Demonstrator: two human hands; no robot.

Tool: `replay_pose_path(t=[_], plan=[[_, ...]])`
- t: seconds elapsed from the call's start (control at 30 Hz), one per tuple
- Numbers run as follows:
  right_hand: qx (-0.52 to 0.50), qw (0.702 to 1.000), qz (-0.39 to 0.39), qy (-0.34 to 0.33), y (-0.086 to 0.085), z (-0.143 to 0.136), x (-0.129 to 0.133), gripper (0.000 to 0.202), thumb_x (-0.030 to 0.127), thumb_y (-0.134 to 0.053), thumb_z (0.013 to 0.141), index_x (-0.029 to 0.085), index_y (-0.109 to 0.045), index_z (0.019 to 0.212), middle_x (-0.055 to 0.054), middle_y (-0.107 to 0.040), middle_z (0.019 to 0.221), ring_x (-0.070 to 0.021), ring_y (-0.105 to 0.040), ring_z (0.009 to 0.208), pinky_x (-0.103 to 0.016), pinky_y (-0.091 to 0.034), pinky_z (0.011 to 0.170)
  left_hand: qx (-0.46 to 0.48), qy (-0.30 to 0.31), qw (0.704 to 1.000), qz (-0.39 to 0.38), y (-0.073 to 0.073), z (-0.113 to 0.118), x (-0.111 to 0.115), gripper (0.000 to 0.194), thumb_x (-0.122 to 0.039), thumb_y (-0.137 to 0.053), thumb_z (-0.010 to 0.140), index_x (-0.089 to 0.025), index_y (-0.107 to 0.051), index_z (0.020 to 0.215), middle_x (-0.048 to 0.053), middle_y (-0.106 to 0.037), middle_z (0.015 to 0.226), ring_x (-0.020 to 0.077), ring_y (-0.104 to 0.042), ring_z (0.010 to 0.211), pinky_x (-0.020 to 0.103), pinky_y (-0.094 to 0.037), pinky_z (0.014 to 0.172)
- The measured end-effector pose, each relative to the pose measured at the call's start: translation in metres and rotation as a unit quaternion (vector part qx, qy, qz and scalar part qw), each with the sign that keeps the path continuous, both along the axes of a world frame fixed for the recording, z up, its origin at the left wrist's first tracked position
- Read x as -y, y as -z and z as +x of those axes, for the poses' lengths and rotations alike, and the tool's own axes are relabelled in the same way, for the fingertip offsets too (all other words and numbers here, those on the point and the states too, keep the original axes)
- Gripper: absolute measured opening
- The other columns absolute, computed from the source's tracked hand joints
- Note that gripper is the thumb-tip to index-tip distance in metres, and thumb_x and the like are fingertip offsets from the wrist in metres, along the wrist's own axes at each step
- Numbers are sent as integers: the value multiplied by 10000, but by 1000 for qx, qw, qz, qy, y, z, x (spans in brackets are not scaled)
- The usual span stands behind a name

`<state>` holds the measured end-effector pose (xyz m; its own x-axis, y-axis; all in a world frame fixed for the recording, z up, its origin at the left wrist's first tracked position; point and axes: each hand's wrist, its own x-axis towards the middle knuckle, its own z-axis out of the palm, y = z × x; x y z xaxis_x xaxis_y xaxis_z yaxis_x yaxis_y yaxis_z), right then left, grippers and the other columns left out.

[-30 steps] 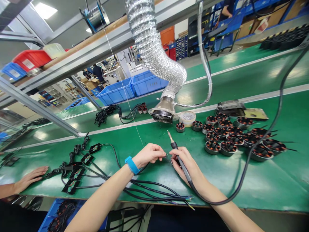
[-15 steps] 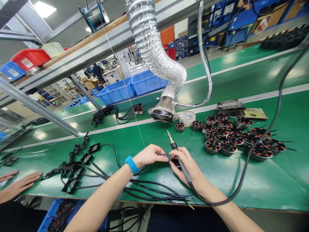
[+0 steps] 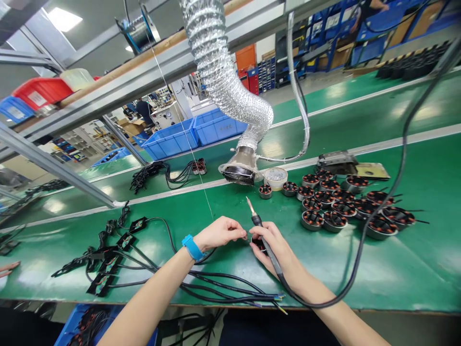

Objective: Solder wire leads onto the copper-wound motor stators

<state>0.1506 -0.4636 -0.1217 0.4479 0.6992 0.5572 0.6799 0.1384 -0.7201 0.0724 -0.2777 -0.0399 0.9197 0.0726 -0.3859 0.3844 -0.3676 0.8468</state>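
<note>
My right hand (image 3: 279, 247) is wrapped round a soldering iron (image 3: 264, 235), its bare tip pointing up and away. The same hand's fingers also rest around a motor stator (image 3: 258, 243), a dark ring mostly hidden by them. Just left of it, my left hand (image 3: 225, 231), with a blue wristband (image 3: 192, 247), pinches a thin wire; its end is too small to make out. A black cable (image 3: 209, 254) passes behind the left wrist. A strand of solder wire (image 3: 207, 197) hangs down behind this hand from a spool (image 3: 139, 31).
Several stators (image 3: 334, 204) stand to the right, before a metal fixture (image 3: 336, 163). A fume extractor hood (image 3: 239, 168) and a round tub (image 3: 276, 178) are ahead. Black cables (image 3: 230, 288) with small circuit boards (image 3: 110, 263) lie left. A co-worker's hand (image 3: 9, 269) shows at far left.
My hands stay close together, with the left fingertips slightly nearer the stator. The view has shifted a little. The co-worker's hands have drawn back toward the left edge.
</note>
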Motion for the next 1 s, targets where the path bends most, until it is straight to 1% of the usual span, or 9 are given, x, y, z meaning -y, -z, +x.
replay_pose_path(t=[0.13, 0.27, 0.37, 0.5, 0.6, 0.73, 0.87, 0.93, 1.0], plan=[[20, 1000, 1, 17, -3, -3, 3, 297, 167, -454, 978, 247, -470, 1264, -70, -460, 1076, -145, -576, 849, -300, -541, 786, 17, 0, 999, 32, 3, 4, -7, 475, -559, -617, 804, -101, -725, 871, -25, -527, 638, 56, -317, 492, 233, -228, 481], [114, 986, -13, 119, -12, -1, 12, 324, 142, -453, 983, 252, -478, 1287, -93, -494, 1115, -187, -589, 924, -334, -544, 792, 36, -75, 996, 29, 15, 20, -30, 505, -599, -639, 772, -104, -685, 860, -51, -452, 618, 41, -267, 455, 227, -164, 444], [206, 951, -42, 229, -15, 10, 25, 305, 141, -464, 975, 215, -517, 1266, -131, -528, 1136, -254, -578, 991, -408, -542, 823, 86, -163, 982, 29, 24, 37, -55, 484, -576, -657, 773, -100, -657, 861, -58, -414, 624, 36, -259, 454, 215, -166, 441], [307, 889, -96, 325, -17, 33, 44, 297, 176, -457, 972, 139, -574, 1242, -188, -534, 1141, -315, -559, 1008, -478, -522, 860, 128, -241, 961, 49, 32, 48, -85, 434, -514, -618, 835, -101, -638, 964, -13, -503, 724, 61, -395, 538, 203, -301, 500], [345, 860, -157, 342, -21, 47, 52, 317, 177, -430, 969, 108, -597, 1230, -196, -534, 1122, -320, -551, 1011, -491, -489, 925, 127, -274, 951, 68, 38, 42, -97, 456, -535, -613, 841, -101, -641, 978, 26, -568, 779, 99, -468, 642, 213, -360, 571], [379, 837, -193, 343, -25, 55, 55, 333, 170, -404, 960, 88, -615, 1206, -189, -544, 1063, -299, -554, 933, -466, -480, 909, 125, -330, 932, 83, 43, 25, -101, 541, -618, -550, 853, -93, -650, 939, 50, -584, 823, 125, -467, 710, 224, -356, 603], [400, 823, -200, 349, -25, 58, 53, 373, 115, -360, 934, 83, -624, 1196, -194, -550, 1056, -286, -550, 859, -475, -465, 863, 134, -349, 925, 62, 34, 4, -99, 435, -433, -669, 809, -80, -652, 1063, 77, -616, 935, 108, -474, 728, 219, -371, 647], [402, 824, -188, 352, -25, 59, 52, 389, 97, -348, 919, 81, -624, 1193, -202, -548, 1076, -288, -545, 846, -482, -462, 837, 147, -337, 929, 40, 26, -7, -91, 369, -372, -645, 820, -83, -672, 1048, 86, -626, 968, 88, -455, 677, 220, -374, 642], [397, 834, -173, 342, -24, 58, 50, 394, 90, -343, 913, 80, -618, 1194, -205, -544, 1079, -293, -543, 849, -488, -463, 821, 181, -309, 934, 21, 20, -19, -77, 351, -394, -574, 870, -93, -690, 1007, 80, -629, 948, 80, -442, 635, 226, -378, 638]])
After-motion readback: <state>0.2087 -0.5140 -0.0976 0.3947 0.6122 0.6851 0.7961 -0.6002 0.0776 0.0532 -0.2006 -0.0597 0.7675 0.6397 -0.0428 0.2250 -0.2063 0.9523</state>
